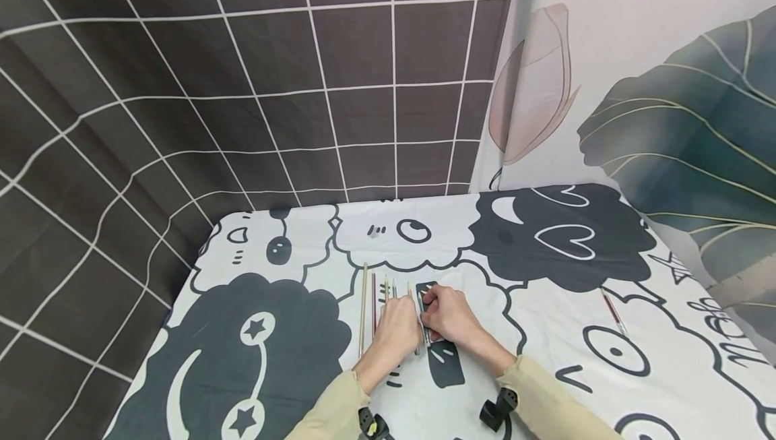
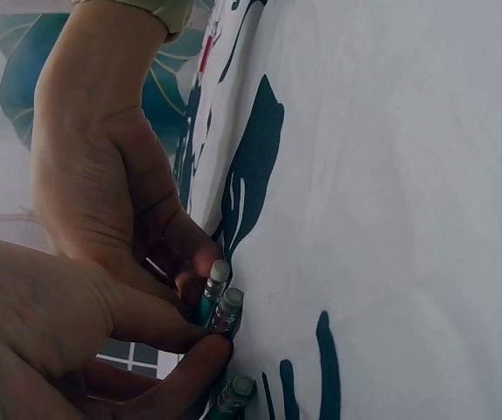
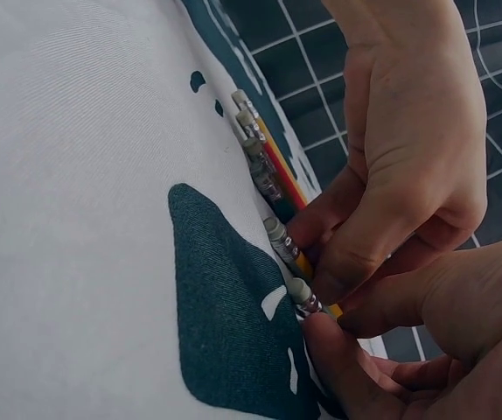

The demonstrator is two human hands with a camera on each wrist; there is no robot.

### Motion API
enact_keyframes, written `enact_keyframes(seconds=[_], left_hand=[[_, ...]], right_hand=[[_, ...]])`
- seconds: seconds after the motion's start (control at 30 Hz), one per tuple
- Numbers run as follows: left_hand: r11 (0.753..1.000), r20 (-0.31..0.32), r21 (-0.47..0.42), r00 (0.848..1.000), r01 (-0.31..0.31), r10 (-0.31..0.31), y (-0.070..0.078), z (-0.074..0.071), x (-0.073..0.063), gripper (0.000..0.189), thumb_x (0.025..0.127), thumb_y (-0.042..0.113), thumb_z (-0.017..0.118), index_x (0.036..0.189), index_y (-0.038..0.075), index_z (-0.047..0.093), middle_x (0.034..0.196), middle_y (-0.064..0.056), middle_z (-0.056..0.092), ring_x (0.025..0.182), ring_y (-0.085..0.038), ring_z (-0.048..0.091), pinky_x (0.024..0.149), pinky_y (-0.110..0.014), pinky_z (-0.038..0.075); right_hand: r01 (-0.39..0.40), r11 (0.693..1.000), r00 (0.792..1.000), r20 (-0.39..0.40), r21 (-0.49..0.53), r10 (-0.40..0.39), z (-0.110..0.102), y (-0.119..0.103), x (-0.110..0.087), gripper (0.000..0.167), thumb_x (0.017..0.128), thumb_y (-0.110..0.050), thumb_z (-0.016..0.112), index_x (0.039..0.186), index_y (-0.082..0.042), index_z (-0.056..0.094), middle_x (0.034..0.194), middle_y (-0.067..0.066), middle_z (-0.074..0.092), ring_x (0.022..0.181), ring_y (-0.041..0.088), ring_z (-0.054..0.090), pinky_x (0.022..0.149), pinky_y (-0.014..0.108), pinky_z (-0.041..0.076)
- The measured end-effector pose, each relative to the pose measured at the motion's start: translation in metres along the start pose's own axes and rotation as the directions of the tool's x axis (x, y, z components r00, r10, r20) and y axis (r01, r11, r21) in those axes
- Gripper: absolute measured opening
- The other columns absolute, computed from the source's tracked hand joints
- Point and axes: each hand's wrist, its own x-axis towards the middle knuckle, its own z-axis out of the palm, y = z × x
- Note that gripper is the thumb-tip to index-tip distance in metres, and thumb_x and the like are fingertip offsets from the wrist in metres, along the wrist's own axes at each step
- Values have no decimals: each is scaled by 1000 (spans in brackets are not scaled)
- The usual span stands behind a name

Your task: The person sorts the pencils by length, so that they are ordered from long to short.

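Observation:
Several eraser-tipped pencils lie roughly side by side on the patterned cloth (image 1: 485, 379), among them a gold pencil (image 1: 364, 308) and a red pencil (image 1: 374, 292) on the left. My left hand (image 1: 397, 327) bends over the row; in the right wrist view its thumb and finger pinch a yellow pencil (image 3: 300, 261) just beyond the metal band. Close beside it, my right hand (image 1: 451, 315) pinches another pencil (image 3: 302, 294) near its pale eraser. Both hands' fingertips almost meet. More pencil ends, including a dark green pencil (image 3: 268, 179), stick out beside the left hand.
Off to the right on the cloth lies a separate red, pen-like stick (image 1: 614, 312). A dark grid-patterned curtain (image 1: 273, 89) hangs behind and to the left, and a leaf-print curtain (image 1: 697, 123) on the right. Black wrist cameras (image 1: 498, 410) sit on both sleeves.

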Motion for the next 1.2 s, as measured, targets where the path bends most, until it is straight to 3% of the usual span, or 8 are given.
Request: enact_keyframes(seconds=[0.23, 0.47, 0.7, 0.83, 0.97, 1.2], left_hand=[[1000, 1, -12, 1000, 19, -19, 1, -1, 0, 15, 67, -10, 65, 69, 2, 56, 58, -7, 52, 47, -16, 48, 38, -25, 37], [999, -58, -48, 998, 3, -6, -2, -5, 1, 10, 73, -8, 67, 73, -2, 59, 62, -11, 58, 53, -17, 54, 44, -28, 43], [997, -102, -74, 994, 26, -34, -12, -11, -6, 16, 81, 3, 73, 93, -7, 69, 79, -18, 68, 56, -17, 59, 48, -28, 47], [994, -120, -107, 992, 26, -39, -17, -17, -10, 17, 82, 5, 72, 95, -5, 70, 66, -6, 63, 48, -9, 50, 44, -26, 42], [993, -157, -119, 987, 17, -36, -21, -22, -12, 19, 82, 5, 73, 99, -3, 71, 59, 6, 52, 49, -7, 47, 46, -28, 40], [989, -188, -145, 982, -36, 9, -26, -24, -18, 23, 81, 5, 72, 103, -3, 70, 66, 7, 52, 57, -7, 48, 51, -27, 40]], right_hand=[[-9, 1000, 1000, -7, 8, 9, 0, 1, 0, 15, 76, 9, 67, 90, 5, 61, 63, 1, 59, 38, 12, 57, 41, 28, 48], [14, 1000, 1000, -27, 23, -13, -5, 3, -5, 10, 81, 5, 66, 90, 4, 63, 63, 0, 60, 38, 12, 57, 41, 28, 47], [-12, 999, 994, -110, -32, 8, -25, 10, -13, 7, 84, 0, 67, 90, 1, 65, 66, -1, 59, 41, 11, 54, 44, 28, 46], [-19, 993, 984, -180, -114, -2, -42, 16, -22, 7, 82, -2, 67, 88, -1, 67, 69, -1, 59, 53, 11, 54, 54, 29, 46], [8, 986, 968, -246, -164, -48, -58, 23, -31, 6, 81, -2, 65, 86, -2, 68, 69, -1, 59, 60, 12, 54, 60, 31, 45], [33, 970, 927, -355, -240, -120, -90, 40, -44, 6, 81, -1, 66, 87, -2, 67, 69, -3, 58, 61, 10, 53, 59, 28, 44]])
